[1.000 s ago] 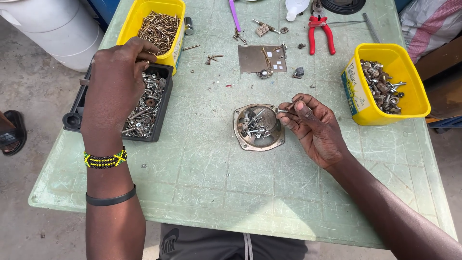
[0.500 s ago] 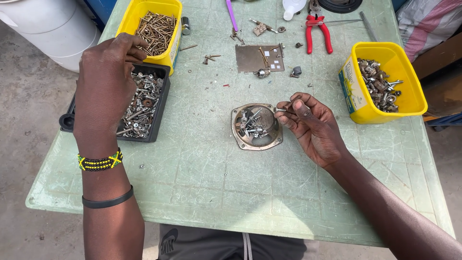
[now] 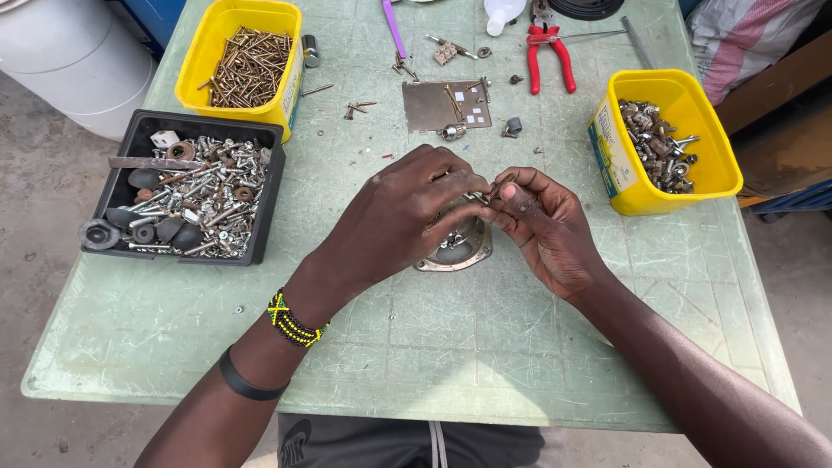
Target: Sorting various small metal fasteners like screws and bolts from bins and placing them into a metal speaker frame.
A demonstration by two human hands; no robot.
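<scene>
The pale green counter (image 3: 260, 347) under me is scuffed and scored with fine lines, and it carries everything else. On my left sits a black rectangular tray (image 3: 260, 186) heaped with silvery bolts, washers and dark rubber pieces; behind it a yellow tub (image 3: 195, 74) holds brassy screws, and on my right a second yellow tub (image 3: 693, 186) holds a smaller pile of grey metal fittings. Red-handled pliers (image 3: 548, 56) and a flat grey metal plate (image 3: 433, 104) lie at the far edge. Directly below my hands rests a round metal dish (image 3: 455, 251), dull and tarnished, mostly hidden; what I can see of it holds a few small parts, so the sorting looks partly done, with plenty of loose hardware left in the tray. My left hand (image 3: 407, 217) and my right hand (image 3: 542, 225) meet above that dish, fingertips pinched together on a small metal piece (image 3: 482, 196), thin and shiny, too small for me to tell its exact kind.
</scene>
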